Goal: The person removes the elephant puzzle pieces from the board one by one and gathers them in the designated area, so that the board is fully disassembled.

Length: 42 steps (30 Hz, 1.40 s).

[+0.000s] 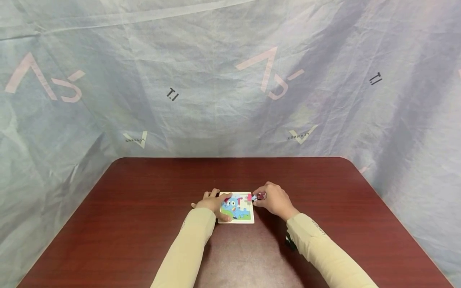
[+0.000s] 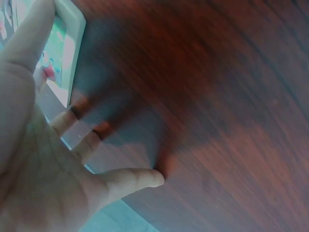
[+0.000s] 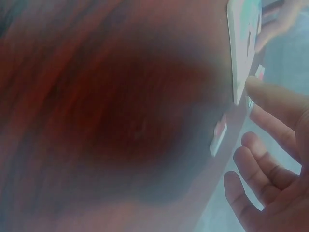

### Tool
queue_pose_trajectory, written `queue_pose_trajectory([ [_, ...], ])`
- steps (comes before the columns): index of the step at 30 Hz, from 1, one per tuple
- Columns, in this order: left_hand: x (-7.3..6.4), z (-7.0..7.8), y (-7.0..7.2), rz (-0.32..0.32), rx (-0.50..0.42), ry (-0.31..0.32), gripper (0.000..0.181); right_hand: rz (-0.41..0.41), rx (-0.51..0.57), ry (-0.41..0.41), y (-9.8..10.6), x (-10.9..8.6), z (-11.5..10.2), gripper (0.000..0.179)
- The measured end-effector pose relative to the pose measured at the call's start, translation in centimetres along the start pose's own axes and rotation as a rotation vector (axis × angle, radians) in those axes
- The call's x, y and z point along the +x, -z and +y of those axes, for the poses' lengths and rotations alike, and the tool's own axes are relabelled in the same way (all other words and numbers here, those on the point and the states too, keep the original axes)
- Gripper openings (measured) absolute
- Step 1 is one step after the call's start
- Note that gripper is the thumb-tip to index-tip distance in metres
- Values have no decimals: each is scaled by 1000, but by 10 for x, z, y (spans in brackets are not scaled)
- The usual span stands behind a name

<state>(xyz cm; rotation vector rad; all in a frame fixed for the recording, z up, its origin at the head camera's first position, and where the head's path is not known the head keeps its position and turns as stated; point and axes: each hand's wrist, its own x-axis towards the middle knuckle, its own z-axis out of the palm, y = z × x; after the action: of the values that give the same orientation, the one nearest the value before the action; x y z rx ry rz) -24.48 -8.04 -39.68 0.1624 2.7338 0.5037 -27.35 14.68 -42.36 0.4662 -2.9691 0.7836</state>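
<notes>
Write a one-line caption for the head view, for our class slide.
Left hand resting on a picture puzzle, right hand holding a piece at its far right corner.

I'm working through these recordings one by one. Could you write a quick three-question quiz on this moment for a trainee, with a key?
1. What is at the fingertips of the right hand?

2. In the head view, at which side of the puzzle board is the left hand?
A) the right side
B) the left side
C) the far side

3. True or false: the picture on the board is fully filled in.

Key:
1. A puzzle piece, by the board's upper right corner.
2. B; its thumb and a finger reach over the board.
3. False; a pale gap shows in the upper right part.
</notes>
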Motion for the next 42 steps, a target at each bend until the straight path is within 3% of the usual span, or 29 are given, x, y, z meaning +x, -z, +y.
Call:
queue_pose_trajectory([
  [11,-8,2,5,-22,-12,-2,81,23,4,7,18,-4,19,29],
  [21,1,-4,-2,-4,17,0,83,38,-21,10,25,-5,30,27],
  [32,-5,3,3,-7,-2,3,82,32,-22,-5,33,-9,41,28],
  [42,1,-5,-3,-17,-27,2,83,31,-42,-15,34,-12,53,28],
])
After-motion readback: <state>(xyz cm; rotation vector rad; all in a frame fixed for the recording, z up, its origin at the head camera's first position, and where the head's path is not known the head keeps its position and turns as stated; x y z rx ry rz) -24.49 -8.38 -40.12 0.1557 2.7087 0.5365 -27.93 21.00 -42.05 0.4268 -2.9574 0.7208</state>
